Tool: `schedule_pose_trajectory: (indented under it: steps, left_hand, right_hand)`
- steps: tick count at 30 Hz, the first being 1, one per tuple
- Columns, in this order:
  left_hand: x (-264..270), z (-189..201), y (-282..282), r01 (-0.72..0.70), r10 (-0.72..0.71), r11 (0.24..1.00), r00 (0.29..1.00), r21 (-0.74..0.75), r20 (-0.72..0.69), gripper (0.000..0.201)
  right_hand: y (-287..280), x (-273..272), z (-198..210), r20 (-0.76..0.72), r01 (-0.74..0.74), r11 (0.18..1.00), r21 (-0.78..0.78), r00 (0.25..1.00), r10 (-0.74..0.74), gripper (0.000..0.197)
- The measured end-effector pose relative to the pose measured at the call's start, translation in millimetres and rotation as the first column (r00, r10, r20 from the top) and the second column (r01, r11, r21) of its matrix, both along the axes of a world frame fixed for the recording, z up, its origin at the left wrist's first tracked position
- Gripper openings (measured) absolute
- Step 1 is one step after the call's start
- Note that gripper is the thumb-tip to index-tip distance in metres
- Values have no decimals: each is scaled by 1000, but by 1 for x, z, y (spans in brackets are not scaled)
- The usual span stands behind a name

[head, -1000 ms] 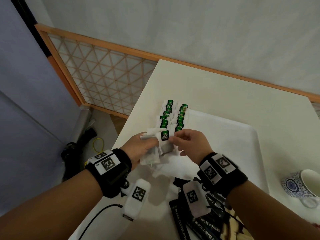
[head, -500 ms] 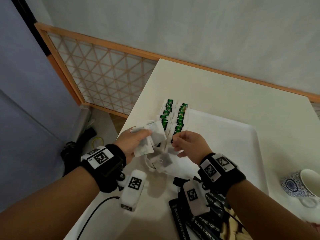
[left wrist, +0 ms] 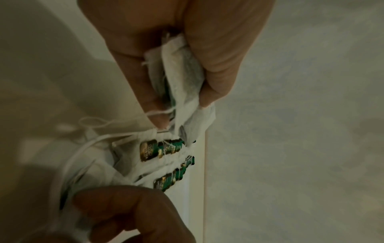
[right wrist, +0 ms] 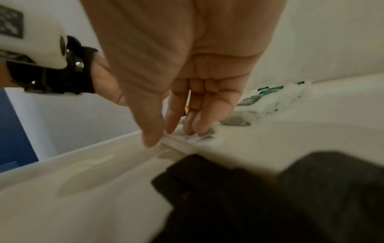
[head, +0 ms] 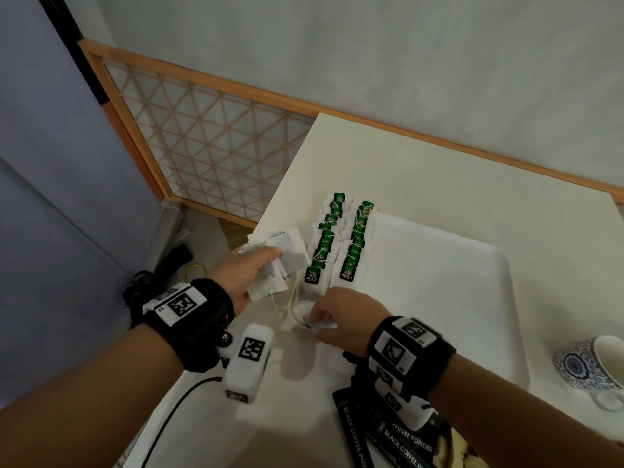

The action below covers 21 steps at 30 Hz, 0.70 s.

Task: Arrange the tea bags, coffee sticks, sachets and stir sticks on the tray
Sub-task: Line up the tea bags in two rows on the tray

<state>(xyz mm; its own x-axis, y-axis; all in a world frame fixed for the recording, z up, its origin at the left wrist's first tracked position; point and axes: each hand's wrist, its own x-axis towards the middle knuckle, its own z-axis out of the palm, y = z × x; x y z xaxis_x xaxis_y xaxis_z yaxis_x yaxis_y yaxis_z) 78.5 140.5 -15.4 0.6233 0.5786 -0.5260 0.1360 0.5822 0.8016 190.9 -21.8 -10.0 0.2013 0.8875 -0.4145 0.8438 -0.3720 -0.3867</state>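
Two rows of white tea bags with green tags (head: 337,248) (left wrist: 164,148) (right wrist: 270,98) lie along the left edge of the white tray (head: 439,298). My left hand (head: 243,275) (left wrist: 182,108) hovers left of the rows, thumb and fingers pinching a bundle of tea bags (head: 287,255) (left wrist: 187,74) whose strings trail down. My right hand (head: 337,312) (right wrist: 170,134) is lowered to the tray's near left corner. Its straight fingertips (right wrist: 195,128) touch a loose tea bag (head: 297,315) (right wrist: 199,137) lying there, and the thumb stands apart. Black coffee sticks (head: 398,440) (right wrist: 270,197) lie below the right wrist.
A blue-patterned cup (head: 594,366) stands on the table (head: 405,170) right of the tray. The table's left edge runs just left of the tea bag rows, with a wooden lattice screen (head: 202,157) beyond. The tray's middle and right part holds nothing.
The hands have parted. My left hand carried its bundle up and left. One tea bag dropped onto the tray corner, and my right hand came down onto it.
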Motion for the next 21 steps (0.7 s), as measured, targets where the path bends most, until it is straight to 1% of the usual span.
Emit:
schedule_pose_trajectory:
  steps: [1,2,5,7,9,10,13,15,19,21]
  left_hand:
    - [0,1,0,1,-1,1000,1000,0,-1,14]
    - [0,0,0,-1,1,1000,1000,1,-6,16]
    - [1,0,-1,-5,5,1000,1000,-3,-7,23]
    - [2,0,-2,1,-1,1000,1000,-5,-6,23]
    - [3,0,-4,12,-12,1000,1000,-11,-2,18]
    - [4,0,-4,15,-15,1000,1000,-15,-3,18]
    - [5,1,-6,27,-27,1000,1000,-15,-2,25]
    - [6,2,-6,33,-33,999,999,-17,3,27]
    - [7,4,-5,26,-26,999,1000,-19,2,24]
    - [7,3,-4,29,-29,999,1000,-19,1,26]
  right_hand:
    - [0,0,-1,-11,7,1000,19,1000,-7,20]
    - [-2,1,-1,-29,23,999,35,999,-22,17]
    - [-9,6,2,-107,118,990,82,988,-109,16]
    - [-12,8,3,-99,107,990,91,990,-98,24]
    - [-12,7,-1,-44,40,998,52,998,-38,39]
    - [-11,5,-3,-18,16,999,28,1000,-16,40]
    - [-7,2,-7,-29,36,999,30,999,-35,23]
    - [-5,2,-8,-57,58,998,37,997,-56,16]
    - [-7,6,-8,-107,88,994,70,991,-80,15]
    - [-9,9,-6,-112,94,992,83,990,-84,16]
